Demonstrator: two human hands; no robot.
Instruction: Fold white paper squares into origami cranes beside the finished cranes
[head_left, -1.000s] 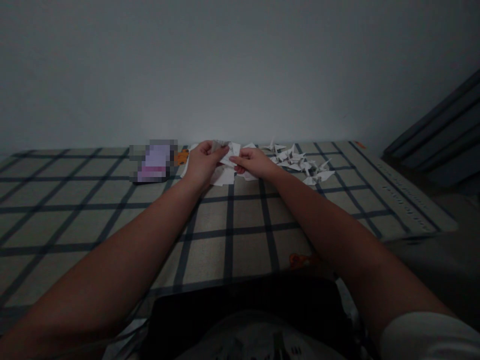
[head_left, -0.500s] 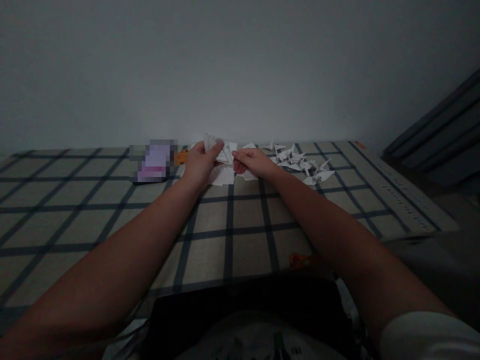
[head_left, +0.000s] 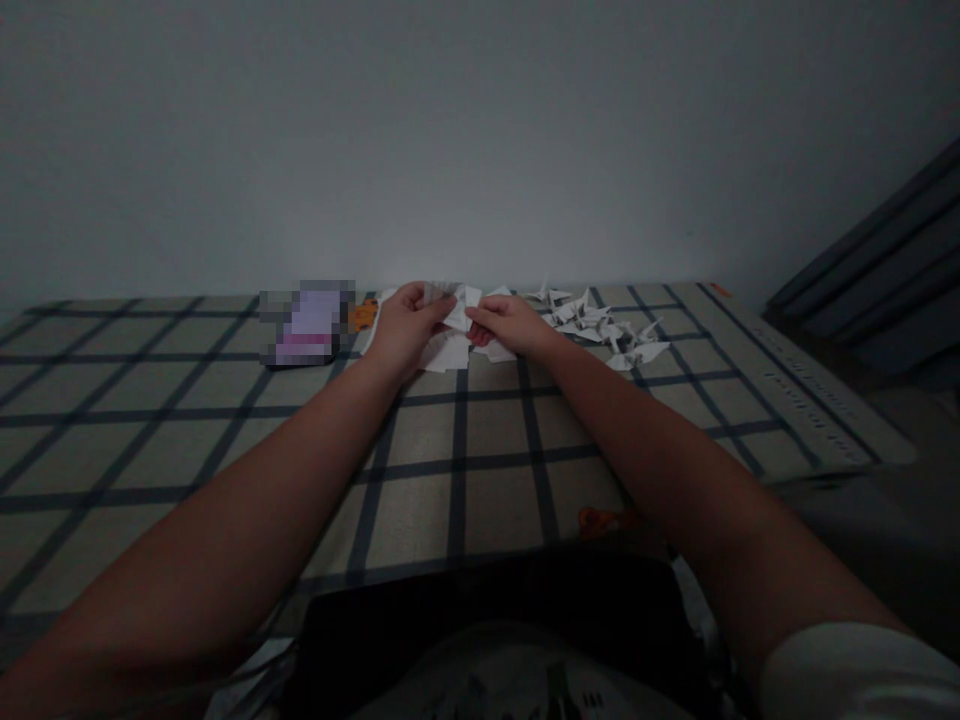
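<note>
Folded white paper [head_left: 459, 314], thin, creased and sharp-edged, is in front of a smooth, matte grey wall [head_left: 480, 140]. Beneath it spreads the bench [head_left: 487, 430], covered in pale cloth with dark blue checks. Well to the right of the folded paper is dark grey ribbed material [head_left: 892, 270]. Nearer on that side lies a cluster of white paper cranes [head_left: 596, 325], all pointed tips and stiff, angled wings. Flat, straight-edged loose white sheets [head_left: 448, 354] lie just below the folded paper. Well to its left is a purple and pink rectangular object [head_left: 307, 320], its surface partly blurred. At the folded paper's left side the left hand [head_left: 405, 320] has it gripped between fingers and thumb; at its right edge the right hand [head_left: 510, 323] pinches with curled fingers. Smallest are two orange objects: one [head_left: 365, 315] left of the folded paper, another [head_left: 598, 520] nearer the body.
</note>
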